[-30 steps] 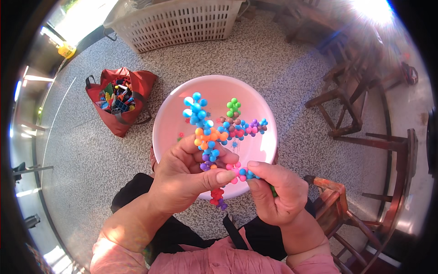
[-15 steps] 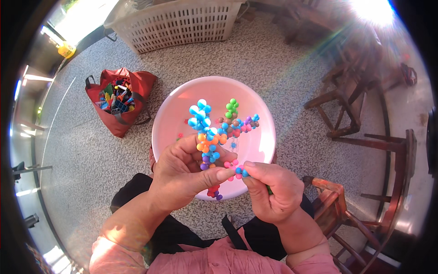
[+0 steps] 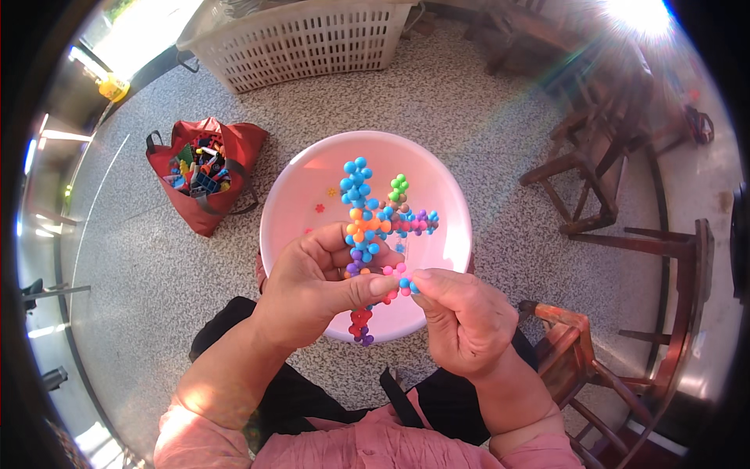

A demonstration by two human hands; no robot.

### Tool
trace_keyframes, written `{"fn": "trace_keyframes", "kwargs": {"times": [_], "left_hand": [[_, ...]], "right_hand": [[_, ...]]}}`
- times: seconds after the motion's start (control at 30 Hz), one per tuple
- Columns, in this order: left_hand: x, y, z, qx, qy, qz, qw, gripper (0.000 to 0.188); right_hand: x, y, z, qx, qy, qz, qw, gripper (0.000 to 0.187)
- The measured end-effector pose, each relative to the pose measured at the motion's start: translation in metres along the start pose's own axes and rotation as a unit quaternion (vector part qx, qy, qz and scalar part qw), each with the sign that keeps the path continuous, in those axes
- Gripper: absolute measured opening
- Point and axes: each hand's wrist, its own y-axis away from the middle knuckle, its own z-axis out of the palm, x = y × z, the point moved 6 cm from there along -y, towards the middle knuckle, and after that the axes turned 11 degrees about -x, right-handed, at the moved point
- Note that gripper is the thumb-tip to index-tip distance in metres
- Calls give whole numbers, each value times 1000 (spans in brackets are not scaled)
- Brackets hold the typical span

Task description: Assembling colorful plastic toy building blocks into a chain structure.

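My left hand (image 3: 316,285) grips a branching toy built of knobbly plastic connector pieces (image 3: 367,225). Its arms are blue, orange, green, brown, purple and red. Between my left thumb and fingers sits a pink piece (image 3: 396,270) of that toy. Right beside it, my right hand (image 3: 469,316) pinches a small blue connector piece (image 3: 408,287), which touches the pink one; whether they are locked together I cannot tell. Both hands are over the near side of a pale pink basin (image 3: 268,211). Some loose little pieces (image 3: 319,209) lie on its bottom.
A red bag (image 3: 250,141) filled with mixed toy parts stands on the speckled floor at left. Behind the basin is a large white slatted basket (image 3: 312,51). Wooden stools (image 3: 578,184) and a wooden chair (image 3: 574,320) stand along the right side.
The toy has turned in my left hand: its upper blue arm has swung slightly right and the side arms look bunched together. My right hand has shifted slightly upward, still pinching the blue piece.
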Motion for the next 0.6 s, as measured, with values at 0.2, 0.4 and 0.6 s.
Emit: {"fn": "trace_keyframes", "kwargs": {"times": [0.2, 0.4, 0.6], "left_hand": [[-3, 4, 6, -7, 69, -32, 997, 39], [-5, 7, 4, -13, 90, -29, 995, 38], [1, 15, 10, -2, 99, -29, 995, 35]], "right_hand": [[-2, 2, -2, 17, 42, -28, 999, 22], [-3, 3, -3, 18, 48, -43, 998, 20], [-7, 5, -6, 30, 37, -54, 997, 22]]}}
